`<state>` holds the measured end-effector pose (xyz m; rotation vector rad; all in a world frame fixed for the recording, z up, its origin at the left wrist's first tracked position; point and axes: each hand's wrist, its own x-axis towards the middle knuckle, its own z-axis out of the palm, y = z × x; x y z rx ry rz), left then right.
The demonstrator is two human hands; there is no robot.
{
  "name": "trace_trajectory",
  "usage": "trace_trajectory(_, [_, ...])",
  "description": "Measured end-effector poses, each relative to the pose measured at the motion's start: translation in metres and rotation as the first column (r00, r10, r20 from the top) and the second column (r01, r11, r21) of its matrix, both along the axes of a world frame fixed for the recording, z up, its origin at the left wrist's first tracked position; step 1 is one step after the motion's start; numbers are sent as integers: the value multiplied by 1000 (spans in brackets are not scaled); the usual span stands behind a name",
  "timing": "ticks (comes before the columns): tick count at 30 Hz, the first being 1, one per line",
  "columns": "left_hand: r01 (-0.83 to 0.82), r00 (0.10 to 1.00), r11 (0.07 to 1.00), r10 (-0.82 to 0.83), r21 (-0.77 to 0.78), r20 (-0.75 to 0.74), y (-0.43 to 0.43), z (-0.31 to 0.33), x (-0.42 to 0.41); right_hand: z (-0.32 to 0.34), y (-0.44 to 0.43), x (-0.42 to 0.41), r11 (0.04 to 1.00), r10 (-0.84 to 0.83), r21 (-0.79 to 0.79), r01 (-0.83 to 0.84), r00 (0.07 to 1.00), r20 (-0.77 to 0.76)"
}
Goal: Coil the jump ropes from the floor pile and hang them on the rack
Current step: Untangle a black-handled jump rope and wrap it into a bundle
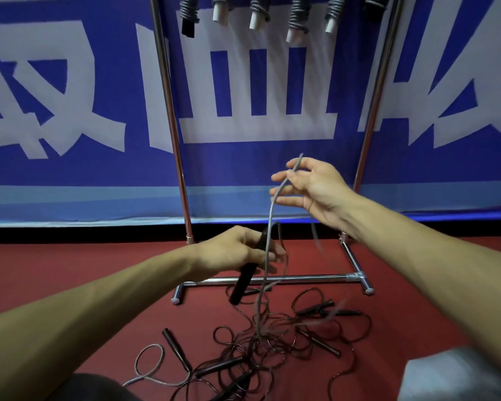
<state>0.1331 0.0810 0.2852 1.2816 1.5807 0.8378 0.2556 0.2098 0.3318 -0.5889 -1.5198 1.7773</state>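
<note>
- The left hand (237,250) is curled round a black handle (245,280), which slants down and to the left out of the fist, above the rack's foot.
- The right hand (315,189) is raised higher and further right, its fingers spread and nearly straight. A grey cord (269,224) runs across them by the thumb; I cannot tell whether the thumb pins it.
- From the right hand the cord drops past the left hand's fingers and down into the pile of jump ropes (261,342).
- The pile lies on the floor just in front of the rack: dark cords tangled in loops, with several black handles sticking out at its edges.
- A loose grey loop (148,363) lies to the left of the pile.
- The rack (171,125) stands behind the hands on two chrome uprights joined by a low base bar (301,279).
- Coiled ropes (298,15) hang in a row at the top of the rack, handles pointing down.
- Pale grey fabric (460,374) fills the lower right corner.
- The floor (70,270) is red; behind the rack hangs a blue banner (70,175) with large white characters.
</note>
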Motion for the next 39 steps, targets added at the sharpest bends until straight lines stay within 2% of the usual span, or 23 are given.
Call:
trace_trajectory(2, [32,998,999,-31,-19,63,-1,3,4,-5,5,1,996,-89,-22,89,996,1])
trace_trajectory(7, [-27,990,1000,25,11,135,-1,12,8,-10,16,5,956,-271,-131,263,961,-45])
trace_trajectory(10, [-62,988,995,49,81,150,-2,15,9,-13,19,7,953,-277,-124,275,961,7])
trace_trajectory(14, [-185,970,962,145,203,196,1,17,10,-17,17,7,970,-220,-62,235,957,188])
trace_trajectory(17, [-406,892,867,307,289,332,8,22,9,-21,10,6,997,-82,19,81,919,386])
trace_trajectory(20, [-583,785,750,423,311,452,14,26,2,-28,-1,4,977,158,34,-213,814,559])
trace_trajectory(24, [-699,639,672,431,247,637,16,30,-10,-38,-16,-6,854,359,40,-519,643,676])
trace_trajectory(28, [-769,490,612,381,184,784,16,38,-27,-47,-27,-14,771,437,9,-637,539,720])
trace_trajectory(30, [-807,455,559,382,191,804,16,38,-34,-49,-31,-19,782,430,14,-624,555,712])
trace_trajectory(33, [-822,510,510,463,253,725,16,27,-36,-46,-33,-28,864,292,132,-486,698,654])
trace_trajectory(36, [-749,641,612,574,253,510,16,8,-31,-36,-27,-32,938,134,208,-276,845,518])
trace_trajectory(39, [-651,754,719,576,243,316,12,3,-25,-28,-20,-30,962,14,242,-130,902,431])
